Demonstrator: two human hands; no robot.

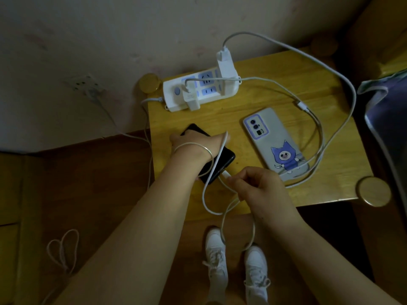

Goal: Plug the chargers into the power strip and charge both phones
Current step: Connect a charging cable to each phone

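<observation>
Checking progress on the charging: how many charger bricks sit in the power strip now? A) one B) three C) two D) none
C: two white chargers stand in the power strip, a small one near its left end and a taller one at its right end.

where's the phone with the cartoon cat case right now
The cat-case phone lies face down on the wooden table, right of centre in the head view, beside the black phone and in front of the power strip.

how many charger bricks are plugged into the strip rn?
2. One charger brick sits at the left end of the power strip, the other charger brick at its right end. None seems hidden.
</observation>
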